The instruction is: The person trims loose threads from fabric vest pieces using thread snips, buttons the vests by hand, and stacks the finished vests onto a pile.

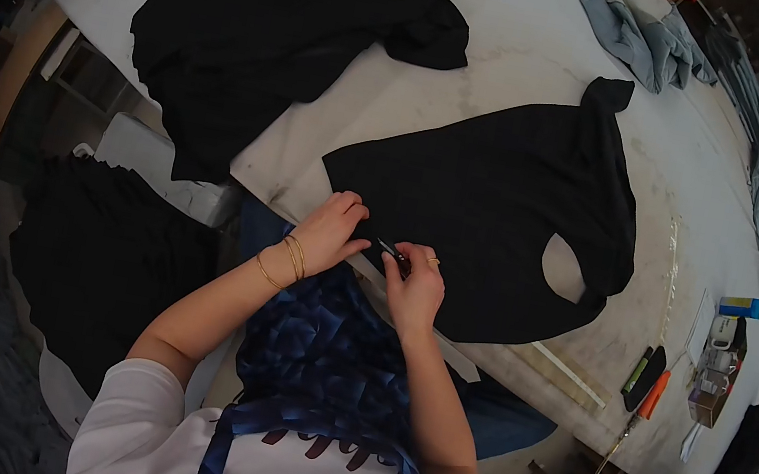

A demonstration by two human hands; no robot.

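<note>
A black fabric piece with an oval opening near its right side lies spread on the pale table. At its near left edge my left hand pinches the cloth, fingers bent together. Close beside it, my right hand is closed on a small dark pointed tool, whose tip points left toward my left hand over the cloth. The exact kind of tool is too small to tell.
More black fabric lies at the back left, and another dark pile sits lower left. Grey-blue garments lie at the back right. An orange-handled tool with a cord, a green marker and a small box are at right.
</note>
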